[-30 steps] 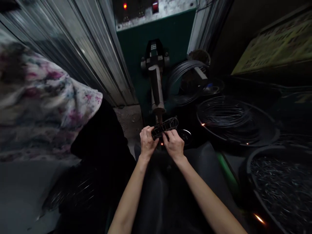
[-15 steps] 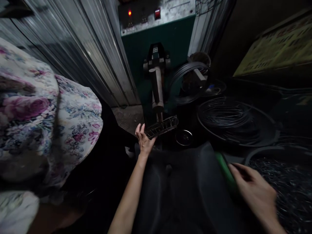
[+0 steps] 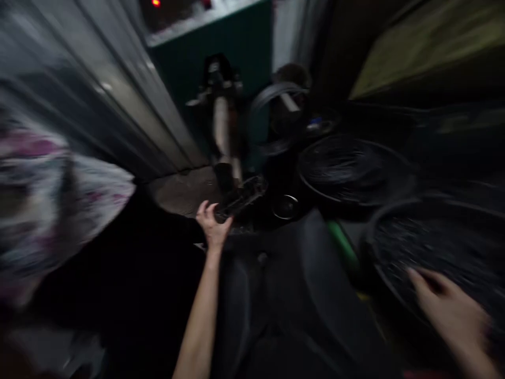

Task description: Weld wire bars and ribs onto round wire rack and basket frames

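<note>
My left hand (image 3: 213, 226) is closed around the near end of a small wire basket frame (image 3: 248, 196), fingers on one side and thumb on the other. The frame sits at the lower electrode of a spot-welding machine (image 3: 223, 126). My right hand (image 3: 450, 302) is over the near edge of a round tub (image 3: 373, 237) filled with small dark metal pieces. Its fingers are curled together and blurred; whether a piece is between them I cannot make out.
A wide basin (image 3: 307, 179) of coiled wire lies beyond the tub. A wire coil (image 3: 256, 105) hangs beside the machine, and a small round dish (image 3: 285, 207) is right of the frame. Another person's floral garment (image 3: 90, 195) is at left. A yellow crate (image 3: 426, 58) stands at right.
The view has swung right and blurred. My right hand has moved from beside the green object to the tub of metal pieces. My left hand keeps holding the wire frame at the machine.
</note>
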Demonstrator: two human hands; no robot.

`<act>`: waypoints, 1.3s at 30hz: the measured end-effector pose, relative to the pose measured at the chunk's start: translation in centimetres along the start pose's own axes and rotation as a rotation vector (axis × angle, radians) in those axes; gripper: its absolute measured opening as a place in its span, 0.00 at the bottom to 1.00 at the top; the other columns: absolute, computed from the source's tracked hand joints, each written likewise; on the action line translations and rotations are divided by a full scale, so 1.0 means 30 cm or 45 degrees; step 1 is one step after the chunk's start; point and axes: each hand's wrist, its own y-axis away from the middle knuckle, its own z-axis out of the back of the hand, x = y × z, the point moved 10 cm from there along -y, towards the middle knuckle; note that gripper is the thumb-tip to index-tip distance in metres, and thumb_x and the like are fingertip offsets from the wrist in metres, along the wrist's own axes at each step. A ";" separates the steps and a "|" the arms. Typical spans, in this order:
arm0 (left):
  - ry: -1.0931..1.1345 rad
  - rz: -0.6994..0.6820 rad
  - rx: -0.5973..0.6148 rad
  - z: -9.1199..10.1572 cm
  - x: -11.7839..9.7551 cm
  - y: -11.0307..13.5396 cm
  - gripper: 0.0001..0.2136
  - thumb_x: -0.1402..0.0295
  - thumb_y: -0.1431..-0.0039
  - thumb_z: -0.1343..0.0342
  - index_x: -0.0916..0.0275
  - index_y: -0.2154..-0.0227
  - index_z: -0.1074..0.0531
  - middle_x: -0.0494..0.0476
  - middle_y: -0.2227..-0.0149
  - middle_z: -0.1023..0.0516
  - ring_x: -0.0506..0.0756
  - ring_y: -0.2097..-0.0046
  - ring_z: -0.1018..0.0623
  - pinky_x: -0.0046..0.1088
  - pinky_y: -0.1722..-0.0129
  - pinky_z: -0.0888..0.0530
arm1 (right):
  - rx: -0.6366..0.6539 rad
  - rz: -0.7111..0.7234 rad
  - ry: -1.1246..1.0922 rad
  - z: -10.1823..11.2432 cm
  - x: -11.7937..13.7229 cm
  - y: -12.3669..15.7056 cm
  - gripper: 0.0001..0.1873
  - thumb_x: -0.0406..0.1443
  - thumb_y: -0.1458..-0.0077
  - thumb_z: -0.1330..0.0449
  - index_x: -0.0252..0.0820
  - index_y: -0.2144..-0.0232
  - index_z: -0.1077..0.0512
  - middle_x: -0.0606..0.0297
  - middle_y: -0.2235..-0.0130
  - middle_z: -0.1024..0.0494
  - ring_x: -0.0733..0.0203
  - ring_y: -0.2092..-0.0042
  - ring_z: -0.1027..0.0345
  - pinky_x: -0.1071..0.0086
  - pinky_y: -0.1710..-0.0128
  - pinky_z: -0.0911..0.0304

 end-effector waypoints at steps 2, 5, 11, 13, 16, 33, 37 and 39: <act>-0.062 -0.074 0.000 0.029 -0.035 0.025 0.24 0.63 0.58 0.35 0.60 0.56 0.33 0.66 0.46 0.36 0.68 0.43 0.36 0.51 0.45 0.40 | 0.019 -0.026 0.019 0.023 0.017 -0.034 0.23 0.55 0.52 0.53 0.44 0.77 0.31 0.52 0.73 0.26 0.52 0.74 0.34 0.57 0.72 0.39; -0.058 -0.218 0.041 0.005 -0.061 0.047 0.25 0.60 0.58 0.35 0.60 0.55 0.32 0.66 0.47 0.33 0.68 0.44 0.35 0.52 0.43 0.43 | 0.051 -0.007 0.138 -0.021 -0.018 -0.125 0.21 0.48 0.48 0.51 0.39 0.70 0.27 0.54 0.66 0.23 0.56 0.65 0.31 0.62 0.61 0.37; -0.051 -0.404 0.230 -0.052 -0.216 0.134 0.25 0.60 0.57 0.36 0.59 0.54 0.32 0.60 0.58 0.24 0.66 0.48 0.34 0.47 0.47 0.38 | 0.163 0.081 0.193 -0.129 -0.087 -0.223 0.15 0.41 0.48 0.44 0.36 0.64 0.26 0.49 0.60 0.26 0.52 0.59 0.35 0.60 0.58 0.41; -0.073 -0.391 0.330 -0.078 -0.266 0.158 0.25 0.61 0.57 0.36 0.59 0.54 0.32 0.58 0.57 0.24 0.66 0.47 0.35 0.45 0.48 0.37 | 0.247 0.068 0.292 -0.167 -0.116 -0.239 0.15 0.44 0.49 0.42 0.37 0.67 0.26 0.46 0.63 0.27 0.50 0.61 0.36 0.58 0.63 0.44; -0.108 -0.293 0.447 -0.116 -0.282 0.172 0.28 0.62 0.58 0.35 0.58 0.51 0.33 0.58 0.54 0.24 0.66 0.46 0.36 0.45 0.48 0.37 | 0.409 -0.147 0.527 -0.238 -0.206 -0.273 0.14 0.46 0.51 0.40 0.42 0.77 0.28 0.45 0.67 0.28 0.49 0.63 0.37 0.58 0.70 0.51; -0.036 -0.282 0.588 -0.136 -0.265 0.189 0.33 0.62 0.55 0.36 0.60 0.45 0.40 0.64 0.38 0.41 0.67 0.37 0.42 0.48 0.43 0.37 | 0.145 -0.363 0.275 -0.112 -0.254 -0.214 0.20 0.50 0.51 0.48 0.45 0.71 0.23 0.48 0.74 0.34 0.49 0.68 0.40 0.57 0.70 0.57; -0.017 -0.266 0.568 -0.139 -0.261 0.186 0.29 0.61 0.56 0.35 0.60 0.51 0.36 0.63 0.40 0.38 0.66 0.39 0.40 0.47 0.44 0.36 | 0.237 -0.300 0.336 -0.151 -0.210 -0.217 0.21 0.56 0.55 0.45 0.48 0.81 0.28 0.47 0.70 0.33 0.50 0.67 0.42 0.57 0.71 0.56; -0.002 -0.257 0.557 -0.139 -0.257 0.187 0.28 0.61 0.57 0.35 0.59 0.52 0.35 0.62 0.40 0.38 0.66 0.39 0.40 0.47 0.43 0.37 | 0.281 -0.277 0.322 -0.171 -0.194 -0.225 0.24 0.59 0.57 0.45 0.50 0.89 0.37 0.50 0.72 0.36 0.53 0.70 0.45 0.57 0.72 0.56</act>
